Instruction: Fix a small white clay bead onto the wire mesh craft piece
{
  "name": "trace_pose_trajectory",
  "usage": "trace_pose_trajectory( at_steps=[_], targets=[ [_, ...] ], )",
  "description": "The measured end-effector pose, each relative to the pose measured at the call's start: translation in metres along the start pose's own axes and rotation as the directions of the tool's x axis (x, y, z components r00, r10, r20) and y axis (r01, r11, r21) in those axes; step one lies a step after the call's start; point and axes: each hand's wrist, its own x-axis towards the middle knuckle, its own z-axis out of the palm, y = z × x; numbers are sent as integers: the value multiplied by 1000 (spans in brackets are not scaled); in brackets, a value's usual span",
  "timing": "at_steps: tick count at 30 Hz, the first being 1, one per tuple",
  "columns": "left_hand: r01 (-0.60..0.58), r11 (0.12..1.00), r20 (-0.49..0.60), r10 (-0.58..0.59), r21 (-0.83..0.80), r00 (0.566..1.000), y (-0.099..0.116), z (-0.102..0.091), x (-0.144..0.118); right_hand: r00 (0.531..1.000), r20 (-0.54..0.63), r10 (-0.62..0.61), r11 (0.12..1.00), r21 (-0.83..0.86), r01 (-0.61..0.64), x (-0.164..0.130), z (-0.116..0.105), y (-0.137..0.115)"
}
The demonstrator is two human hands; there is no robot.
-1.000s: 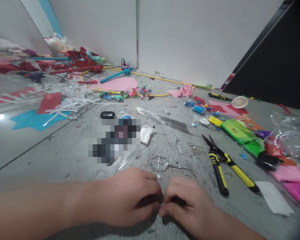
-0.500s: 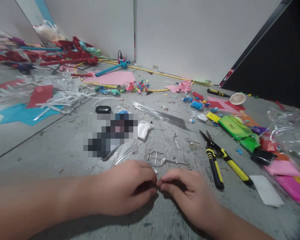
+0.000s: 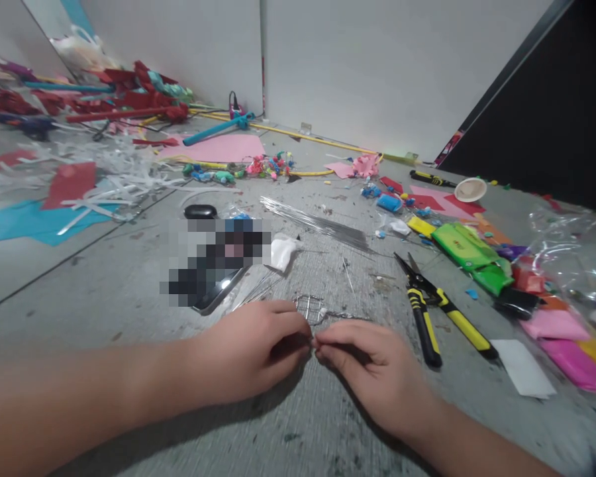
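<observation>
Fingertips point(image 3: 312, 341) of both hands meet at one spot low in the head view — my left hand point(image 3: 251, 354) and right hand point(image 3: 372, 371) are each pinched shut, thumb against forefinger, on something too small and thin for me to make out; I would guess a bit of wire, but I cannot tell. Just beyond that pinch, touching or nearly touching the left knuckles, lies a small wire grid point(image 3: 310, 308) flat on the grey floor point(image 3: 104, 291), its twisted tail running off to the right, so its long axis goes left-right across my reach. Both hands sit about equally close to it, the left perhaps a shade nearer. Further out, a bundle of straight wires point(image 3: 318, 225) lies slantwise, and the yellow-handled cutters point(image 3: 434, 308) lie just right of the right hand, handles toward me. As for containers — a clear plastic bag point(image 3: 576, 258) at far right holds coloured pieces, and a small paper cup point(image 3: 471, 189) lies tipped on its side, its contents hidden.
</observation>
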Motion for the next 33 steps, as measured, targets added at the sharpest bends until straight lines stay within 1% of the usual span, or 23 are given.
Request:
trace_pose_trajectory(
  at_steps=[4, 7, 9, 11, 13, 15, 17, 18, 22, 27, 30, 33],
  targets=[
    [30, 999, 13, -30, -11, 999, 0, -1, 1, 996, -37, 83, 997, 4, -82, -2, 1, -1],
    [45, 999, 17, -45, -21, 999, 1, -1, 3, 991, -19, 130, 992, 9, -130, -1, 0, -2],
    [64, 998, 21, -64, -11, 998, 1, 0, 4, 991, -2, 137, 990, -18, -137, -1, 0, -3],
    [82, 997, 33, -82, -1, 996, 0, 0, 6, 995, 8, 103, 991, -81, -102, -1, 0, -4],
    [100, 995, 38, -100, -7, 994, 0, 0, 6, 999, 40, 24, 985, -170, -16, -2, 0, -3],
    [110, 994, 43, -110, -19, 993, 0, 0, 6, 994, 98, -55, 961, -263, 79, -5, 2, -2],
    [130, 991, 52, -129, -22, 990, 1, -2, 5, 985, 146, -94, 936, -323, 138, -7, 3, 1],
    [144, 989, 60, -142, -23, 988, 2, -2, 5, 983, 155, -101, 931, -334, 148, -8, 4, 2],
    [185, 982, 65, -183, -38, 981, 4, -4, 6, 983, 152, -107, 948, -282, 147, -9, 2, 6],
    [177, 984, 58, -175, -33, 983, 2, -4, 7, 993, 109, -37, 977, -205, 59, -4, -3, 8],
    [170, 985, 52, -168, -34, 984, 2, -5, 6, 997, 82, -9, 979, -201, 26, -3, -4, 10],
    [181, 982, 61, -177, -56, 982, 3, -7, 6, 998, 55, -10, 976, -216, 21, -4, -4, 11]
  ],
)
